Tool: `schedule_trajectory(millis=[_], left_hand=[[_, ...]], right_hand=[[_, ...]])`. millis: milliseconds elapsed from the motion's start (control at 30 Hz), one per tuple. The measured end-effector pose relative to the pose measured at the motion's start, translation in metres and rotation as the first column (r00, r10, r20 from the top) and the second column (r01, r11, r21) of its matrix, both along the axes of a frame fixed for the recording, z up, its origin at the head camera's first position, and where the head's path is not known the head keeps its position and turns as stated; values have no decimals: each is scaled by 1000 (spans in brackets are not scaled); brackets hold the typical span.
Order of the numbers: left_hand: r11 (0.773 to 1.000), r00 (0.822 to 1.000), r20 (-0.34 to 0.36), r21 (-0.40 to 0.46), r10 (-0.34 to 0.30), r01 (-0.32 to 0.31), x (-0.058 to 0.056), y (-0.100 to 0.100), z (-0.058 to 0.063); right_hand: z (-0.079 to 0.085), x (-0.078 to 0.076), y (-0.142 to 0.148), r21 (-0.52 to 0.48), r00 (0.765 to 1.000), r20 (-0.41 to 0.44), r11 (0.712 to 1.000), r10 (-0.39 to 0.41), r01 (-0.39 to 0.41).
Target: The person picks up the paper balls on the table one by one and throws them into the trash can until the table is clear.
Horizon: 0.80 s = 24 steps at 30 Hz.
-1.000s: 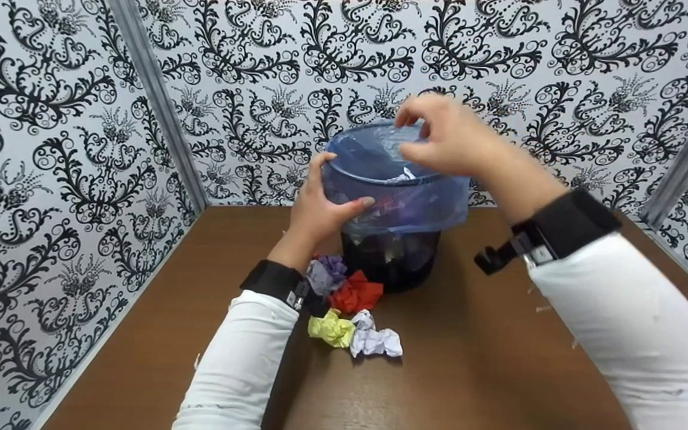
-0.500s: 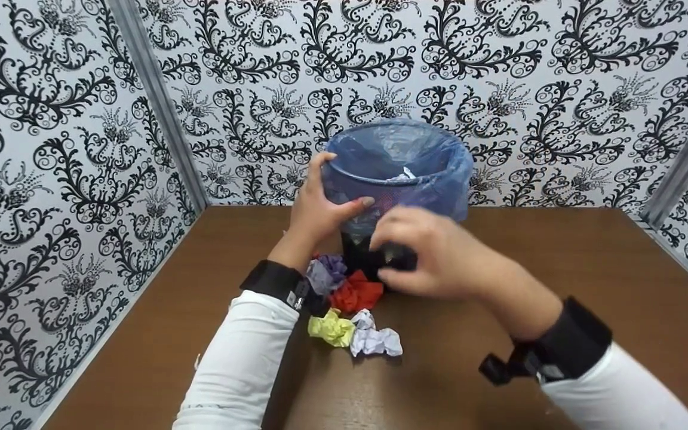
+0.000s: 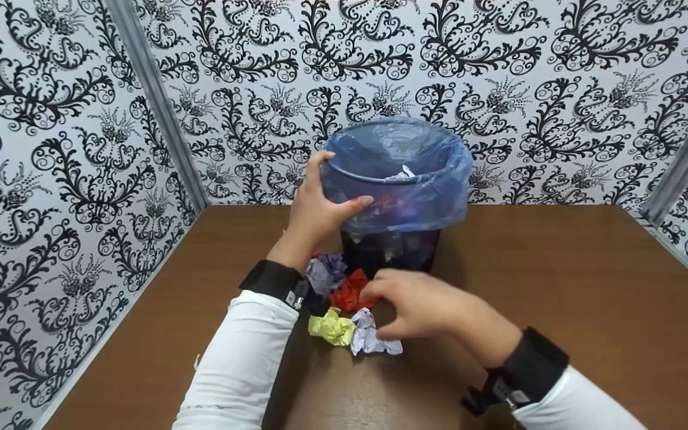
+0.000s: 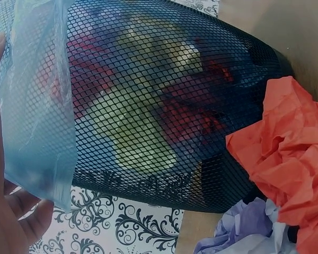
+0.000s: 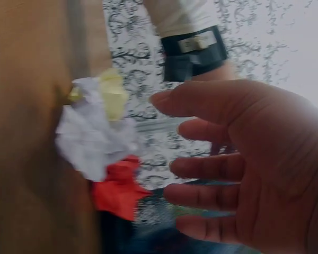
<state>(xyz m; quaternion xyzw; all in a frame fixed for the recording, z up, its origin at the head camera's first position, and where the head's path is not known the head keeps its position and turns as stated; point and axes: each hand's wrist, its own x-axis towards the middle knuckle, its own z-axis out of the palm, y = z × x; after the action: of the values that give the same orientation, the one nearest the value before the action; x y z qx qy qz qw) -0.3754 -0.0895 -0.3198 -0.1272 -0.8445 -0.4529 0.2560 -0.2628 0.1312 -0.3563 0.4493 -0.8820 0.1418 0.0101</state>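
The right grip (image 3: 418,304) is empty, its thumb set apart from loosely bent fingers, leaving a wide space between them. Its palm faces left toward the crumpled papers, with the forearm slanting in from the lower right; the right wrist view shows a gap between the fingertips and the papers. The left grip (image 3: 317,206) holds the bin (image 3: 392,254) by its left side, thumb laid across the near face and a finger up at the rim, the forearm rising from below. That hold probably steadies the bin, which looks light, and may help keep the blue liner (image 3: 407,206) from slipping.

The liner is folded down over the rim, likely so that it stays in place with its mouth wide. Near the right thumb lies the white paper (image 3: 368,342), beside the yellow paper (image 3: 330,328). The red paper (image 3: 347,292) and purple paper (image 3: 327,273) sit behind them, close to the bin's foot, perhaps for a short reach. More papers (image 4: 140,132) show through the mesh inside. The bin stands toward the back of the brown counter (image 3: 559,269), before patterned walls (image 3: 499,54).
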Motion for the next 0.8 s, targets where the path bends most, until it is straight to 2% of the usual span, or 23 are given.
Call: schedule_trajectory(millis=[133,233,533,800], left_hand=[[1000,1000,7,1,-12,12,0,1,-1],[1000,1000,12,2,-12,12,-1,0,-1],[1000,1000,12,5,6,-6,0,-3,0],[1000,1000,7,10,-6,6,1,-1,-1]], right_hand=[[-21,-4,-4,10,1000,27,1000,11,-12],[-30,-5,-7,-1,999,22,999,37,-37],[-34,-5,-11,5,998,56,999,35,-36],[-43,-6,-13,17,998,57,1000,24,-25]])
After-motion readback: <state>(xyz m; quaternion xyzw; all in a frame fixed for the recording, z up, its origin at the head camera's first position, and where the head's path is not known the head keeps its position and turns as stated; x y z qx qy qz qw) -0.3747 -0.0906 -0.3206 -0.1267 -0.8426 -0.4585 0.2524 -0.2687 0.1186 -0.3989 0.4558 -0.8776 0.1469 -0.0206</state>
